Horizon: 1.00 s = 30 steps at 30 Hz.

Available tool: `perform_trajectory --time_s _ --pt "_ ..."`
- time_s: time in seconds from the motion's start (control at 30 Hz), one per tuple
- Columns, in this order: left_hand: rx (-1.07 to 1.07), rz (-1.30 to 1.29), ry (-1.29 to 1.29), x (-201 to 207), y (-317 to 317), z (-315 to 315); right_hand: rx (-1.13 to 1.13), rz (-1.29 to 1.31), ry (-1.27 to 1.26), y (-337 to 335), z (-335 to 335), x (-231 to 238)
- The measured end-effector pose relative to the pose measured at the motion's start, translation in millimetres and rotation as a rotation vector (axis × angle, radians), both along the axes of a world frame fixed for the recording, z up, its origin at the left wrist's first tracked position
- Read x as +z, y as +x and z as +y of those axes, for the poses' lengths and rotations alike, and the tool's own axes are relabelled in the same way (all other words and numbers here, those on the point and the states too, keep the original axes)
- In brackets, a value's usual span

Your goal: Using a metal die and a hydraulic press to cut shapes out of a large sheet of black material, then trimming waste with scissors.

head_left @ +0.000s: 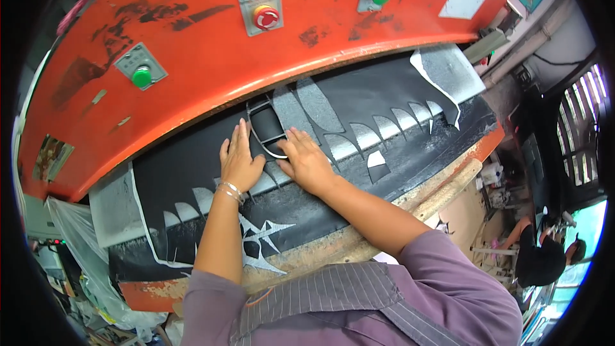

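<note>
A metal cutting die [255, 129], a narrow curved frame with crossbars, stands on a black sheet [198, 134] with a pale underside. My left hand [241, 161] lies along the die's left side, its fingers stretched out and close together, the thumb pointing toward the die's rounded near end. With bent fingers my right hand [306, 159] grips the right side of that near end. Part of the rim is hidden under the fingers. Leaf-shaped cutouts [319, 110] and a row of curved openings along the sheet's near edge show the grey surface beneath.
Over the far side hangs an orange press beam [192, 83] with green buttons [141, 77] and a red stop button [266, 18]. Jagged scraps [261, 237] lie near the board's wooden front edge [359, 237]. Another person [544, 253] is at far right.
</note>
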<state>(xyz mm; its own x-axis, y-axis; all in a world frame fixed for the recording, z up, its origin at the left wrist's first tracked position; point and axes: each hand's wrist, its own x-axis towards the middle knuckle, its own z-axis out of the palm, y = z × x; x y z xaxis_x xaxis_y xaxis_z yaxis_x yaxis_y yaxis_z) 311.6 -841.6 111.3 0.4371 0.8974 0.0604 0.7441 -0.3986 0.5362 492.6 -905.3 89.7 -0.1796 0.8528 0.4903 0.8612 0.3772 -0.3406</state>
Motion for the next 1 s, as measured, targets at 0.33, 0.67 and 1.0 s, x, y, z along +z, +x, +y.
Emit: perform_trajectory --time_s 0.33,0.67,1.0 --pt "0.305 -0.638 1.005 128 -80 -64 -0.215 0.717 0.740 79 12 193" --pt "0.113 -0.441 0.594 125 -86 -160 -0.330 0.345 0.622 107 -47 153" --pt "0.097 -0.232 0.192 8 -52 -306 0.367 -0.210 -0.223 -39 -235 27"
